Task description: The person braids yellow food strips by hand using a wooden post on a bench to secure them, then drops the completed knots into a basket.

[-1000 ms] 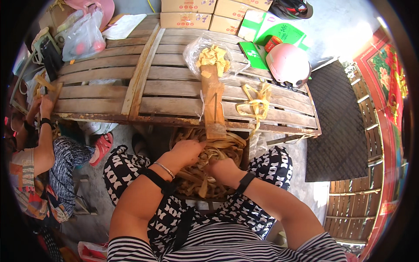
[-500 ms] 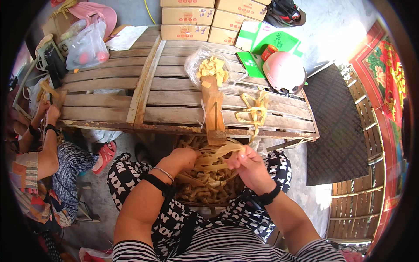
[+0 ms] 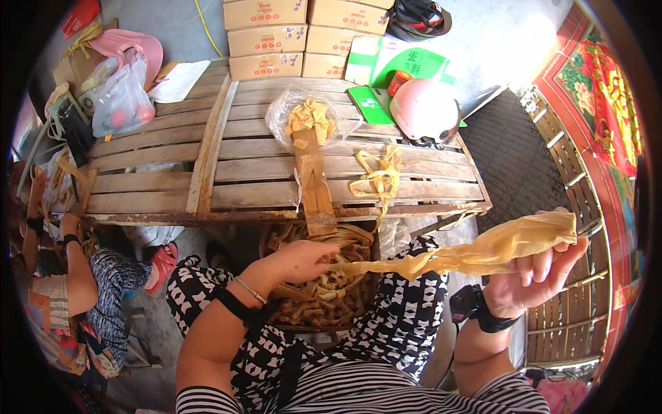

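Note:
A long, thin, wrinkled yellow-brown strip [image 3: 455, 257] is stretched sideways between my two hands. My left hand [image 3: 298, 262] is closed at its narrow end, low over the basket. Far to the right, my right hand [image 3: 538, 274] grips the broad end, thumb above and fingers below. Beneath my left hand, between my knees, a basket [image 3: 324, 328] holds a tangled heap of similar brown strips [image 3: 314, 310]. A wooden board [image 3: 316, 196] slopes from the slatted table toward the heap. Crumpled yellow pieces [image 3: 310, 119] lie at its upper end, on clear plastic.
Loose yellow strips [image 3: 378, 172] hang over the edge of the slatted table [image 3: 265, 193]. A pink helmet [image 3: 424, 107] and green packaging [image 3: 414, 61] lie behind them. Cardboard boxes [image 3: 265, 38] are stacked at the back. At the left, a co-worker's hand [image 3: 71, 224] is near other strips.
My right hand has swept far right, drawing the strip out to full length. My left hand has shifted slightly right over the basket. The whole view has shifted a little.

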`<state>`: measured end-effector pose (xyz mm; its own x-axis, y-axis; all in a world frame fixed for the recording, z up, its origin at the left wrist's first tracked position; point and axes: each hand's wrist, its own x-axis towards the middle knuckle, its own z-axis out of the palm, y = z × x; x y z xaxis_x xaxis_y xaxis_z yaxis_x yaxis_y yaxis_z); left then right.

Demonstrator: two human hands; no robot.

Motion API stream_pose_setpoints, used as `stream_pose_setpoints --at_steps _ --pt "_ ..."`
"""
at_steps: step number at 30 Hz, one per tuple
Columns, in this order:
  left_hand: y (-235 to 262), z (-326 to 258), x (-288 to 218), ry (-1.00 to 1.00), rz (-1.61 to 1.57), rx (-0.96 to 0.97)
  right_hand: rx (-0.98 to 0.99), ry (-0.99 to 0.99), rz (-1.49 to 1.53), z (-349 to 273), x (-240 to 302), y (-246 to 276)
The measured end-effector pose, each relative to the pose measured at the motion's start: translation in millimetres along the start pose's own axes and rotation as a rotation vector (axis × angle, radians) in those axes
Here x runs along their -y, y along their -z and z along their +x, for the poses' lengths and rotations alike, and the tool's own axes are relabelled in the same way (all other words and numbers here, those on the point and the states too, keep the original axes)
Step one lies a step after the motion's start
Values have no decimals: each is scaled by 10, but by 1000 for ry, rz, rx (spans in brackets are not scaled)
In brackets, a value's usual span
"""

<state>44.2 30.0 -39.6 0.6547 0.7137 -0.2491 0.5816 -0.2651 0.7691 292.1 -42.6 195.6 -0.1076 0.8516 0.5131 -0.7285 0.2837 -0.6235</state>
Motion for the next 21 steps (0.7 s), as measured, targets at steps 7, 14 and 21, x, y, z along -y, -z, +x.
stream_pose_setpoints --at_steps 7,14,21 --pt "-90 30 -713 -354 -4 -336 321 -115 165 12 77 44" --pt "-236 71 -36 -145 72 -392 266 250 174 84 523 -367" --pt "-306 3 338 -104 253 -316 279 238 123 115 522 -237"
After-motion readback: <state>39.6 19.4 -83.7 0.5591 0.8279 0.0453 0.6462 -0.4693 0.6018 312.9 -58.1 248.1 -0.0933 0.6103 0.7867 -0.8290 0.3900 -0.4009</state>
